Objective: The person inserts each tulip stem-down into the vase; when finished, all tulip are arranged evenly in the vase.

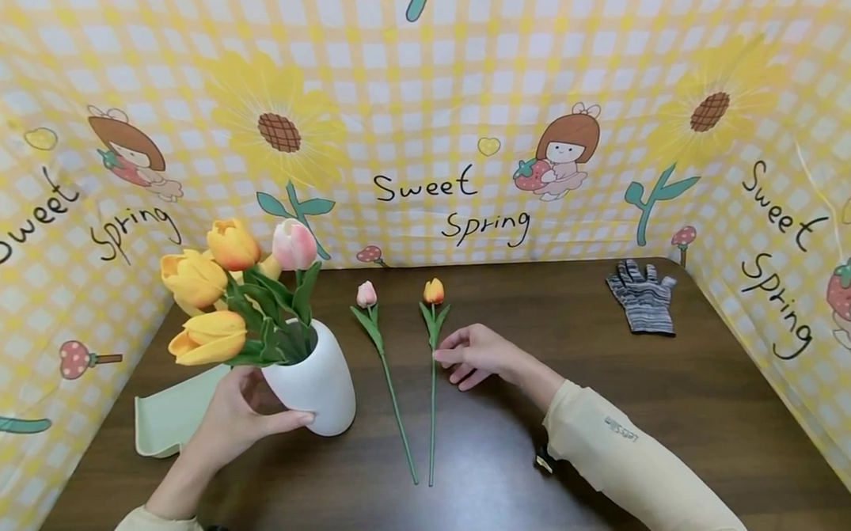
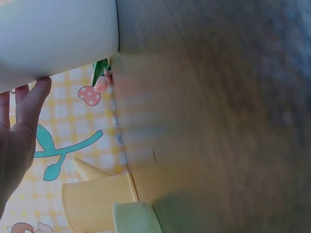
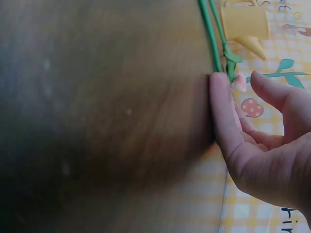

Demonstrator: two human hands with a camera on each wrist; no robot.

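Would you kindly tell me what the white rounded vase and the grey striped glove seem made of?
White rounded vase: perhaps ceramic or plastic, matte, given its smooth, softly shaded surface. Grey striped glove: probably knitted yarn, dull, given its mottled bands.

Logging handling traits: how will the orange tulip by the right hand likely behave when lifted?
The orange tulip is probably light, given its thin stem. The stem lies straight, suggesting stiffness. Bloom and leaves crowd one end, so it may tip head-down if gripped low.
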